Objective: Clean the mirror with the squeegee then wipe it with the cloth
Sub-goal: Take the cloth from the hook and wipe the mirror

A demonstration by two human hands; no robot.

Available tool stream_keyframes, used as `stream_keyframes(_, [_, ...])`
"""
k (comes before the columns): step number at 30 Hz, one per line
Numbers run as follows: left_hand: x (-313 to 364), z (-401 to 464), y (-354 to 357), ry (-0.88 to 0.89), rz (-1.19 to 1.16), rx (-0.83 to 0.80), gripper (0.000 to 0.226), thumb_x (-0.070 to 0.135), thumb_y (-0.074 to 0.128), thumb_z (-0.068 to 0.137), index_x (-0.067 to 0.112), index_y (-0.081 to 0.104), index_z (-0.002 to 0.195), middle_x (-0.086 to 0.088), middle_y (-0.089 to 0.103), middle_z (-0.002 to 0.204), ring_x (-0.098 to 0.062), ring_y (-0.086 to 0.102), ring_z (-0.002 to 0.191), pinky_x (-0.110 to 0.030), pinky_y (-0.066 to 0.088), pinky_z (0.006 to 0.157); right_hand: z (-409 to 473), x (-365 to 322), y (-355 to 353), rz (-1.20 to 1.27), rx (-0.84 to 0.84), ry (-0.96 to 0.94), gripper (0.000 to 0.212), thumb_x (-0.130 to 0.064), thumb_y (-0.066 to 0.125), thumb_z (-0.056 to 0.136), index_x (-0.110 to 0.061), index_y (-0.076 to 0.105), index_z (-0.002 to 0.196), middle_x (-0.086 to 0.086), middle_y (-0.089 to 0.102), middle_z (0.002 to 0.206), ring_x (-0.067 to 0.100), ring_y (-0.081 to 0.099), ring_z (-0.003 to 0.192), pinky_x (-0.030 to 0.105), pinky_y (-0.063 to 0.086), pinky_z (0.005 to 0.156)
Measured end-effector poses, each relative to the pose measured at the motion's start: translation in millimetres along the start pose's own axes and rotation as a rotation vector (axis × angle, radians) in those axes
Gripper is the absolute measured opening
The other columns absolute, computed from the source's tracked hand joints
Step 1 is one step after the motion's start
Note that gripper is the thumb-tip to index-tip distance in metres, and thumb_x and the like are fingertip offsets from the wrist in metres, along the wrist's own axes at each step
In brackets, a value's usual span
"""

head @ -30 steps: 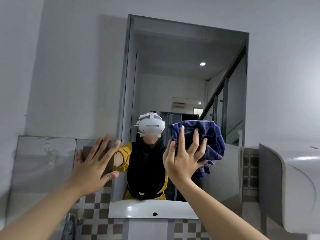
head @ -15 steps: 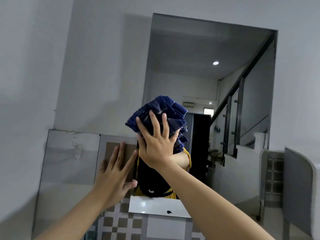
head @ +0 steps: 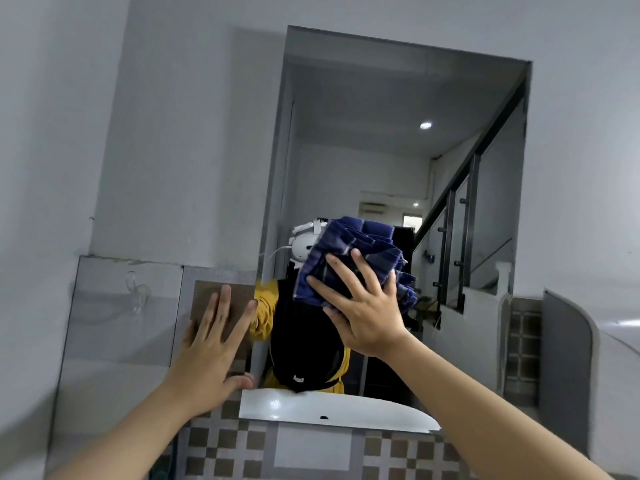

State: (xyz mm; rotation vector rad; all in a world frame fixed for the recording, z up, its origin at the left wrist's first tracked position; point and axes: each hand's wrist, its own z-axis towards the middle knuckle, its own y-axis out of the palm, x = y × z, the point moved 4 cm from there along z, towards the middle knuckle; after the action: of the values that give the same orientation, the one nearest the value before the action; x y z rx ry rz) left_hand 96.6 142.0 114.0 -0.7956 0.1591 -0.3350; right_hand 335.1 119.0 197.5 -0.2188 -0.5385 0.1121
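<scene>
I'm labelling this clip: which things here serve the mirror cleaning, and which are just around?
In use: mirror; blue checked cloth, pressed on it by the right hand.

Just there: left hand flat on the wall tile; plastic wall hook.

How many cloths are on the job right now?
1. A blue checked cloth is pressed flat against the mirror under the right hand. The left hand holds none; another could lie out of view.

mirrors: one (head: 398, 133), on the far wall
cloths: one, blue checked (head: 356, 258), bunched
hands: two, left hand (head: 211, 355) and right hand (head: 367, 306)
wall hooks: one, clear (head: 136, 294), far left
ceiling lights reflected: three
</scene>
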Motion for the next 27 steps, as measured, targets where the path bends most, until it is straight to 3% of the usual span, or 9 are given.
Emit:
stream_keyframes(5, [1, 0, -1, -0.01, 0.003, -0.004, 0.131, 0.062, 0.074, 0.058, 0.032, -0.019, 0.144, -0.004, -0.035, 0.15, -0.035, -0.016, 0.141, -0.055, 0.009, 0.105, -31, 48, -9, -0.064, 0.047, 0.079, 0.048, -0.046, 0.039, 0.093, -0.043, 0.04, 0.14, 0.001, 0.042, 0.15, 0.033, 0.027, 0.142, 0.062, 0.034, 0.096])
stream_keyframes(11, [2, -1, -2, -0.017, 0.031, 0.002, 0.135, 0.062, 0.077, 0.052, 0.027, -0.011, 0.147, -0.007, -0.029, 0.153, -0.039, -0.004, 0.141, -0.056, 0.018, 0.102, -76, 103, -15, -0.051, 0.088, 0.312, 0.047, -0.053, 0.027, 0.095, -0.044, 0.036, 0.141, 0.002, 0.035, 0.151, 0.033, 0.022, 0.144, 0.062, 0.032, 0.097])
stream_keyframes(16, [4, 3, -1, -0.037, 0.027, -0.002, 0.133, 0.062, 0.071, 0.062, 0.038, -0.04, 0.132, 0.001, -0.052, 0.139, -0.031, -0.028, 0.136, -0.05, 0.001, 0.107, -110, 128, -14, 0.043, 0.282, 0.471, 0.047, -0.044, 0.032, 0.097, -0.025, 0.055, 0.134, 0.01, 0.036, 0.15, 0.038, 0.019, 0.143, 0.06, 0.021, 0.111])
stream_keyframes(18, [4, 3, 0, -0.039, 0.024, -0.008, 0.132, 0.062, 0.07, 0.064, 0.039, -0.043, 0.129, 0.0, -0.054, 0.137, -0.03, -0.032, 0.135, -0.05, -0.001, 0.108, -118, 129, -10, 0.061, 0.342, 0.527, 0.045, -0.038, 0.038, 0.095, -0.022, 0.056, 0.134, 0.011, 0.035, 0.151, 0.035, 0.016, 0.145, 0.057, 0.02, 0.113])
stream_keyframes(21, [3, 2, -1, -0.041, 0.028, -0.007, 0.134, 0.06, 0.074, 0.061, 0.037, -0.035, 0.136, -0.001, -0.048, 0.143, -0.031, -0.026, 0.138, -0.052, 0.003, 0.107, -121, 117, -4, 0.011, 0.353, 0.82, 0.05, -0.038, 0.045, 0.089, -0.039, 0.046, 0.139, 0.0, 0.033, 0.154, 0.023, 0.017, 0.146, 0.054, 0.022, 0.111])
stream_keyframes(24, [2, 1, 0, -0.033, 0.036, -0.01, 0.134, 0.061, 0.074, 0.059, 0.035, -0.03, 0.139, -0.003, -0.043, 0.146, -0.033, -0.02, 0.14, -0.054, 0.007, 0.106, -115, 89, -2, 0.073, 0.398, 1.167, 0.054, -0.04, 0.041, 0.088, -0.04, 0.042, 0.141, -0.002, 0.03, 0.155, 0.023, 0.019, 0.145, 0.053, 0.017, 0.111])
stream_keyframes(27, [2, 2, 1, -0.029, 0.042, -0.004, 0.133, 0.06, 0.074, 0.06, 0.035, -0.03, 0.139, -0.003, -0.044, 0.145, -0.033, -0.022, 0.139, -0.054, 0.006, 0.107, -112, 53, 7, 0.084, 0.328, 1.197, 0.057, -0.041, 0.04, 0.088, -0.043, 0.034, 0.145, 0.002, 0.026, 0.156, 0.031, 0.019, 0.143, 0.059, 0.019, 0.107])
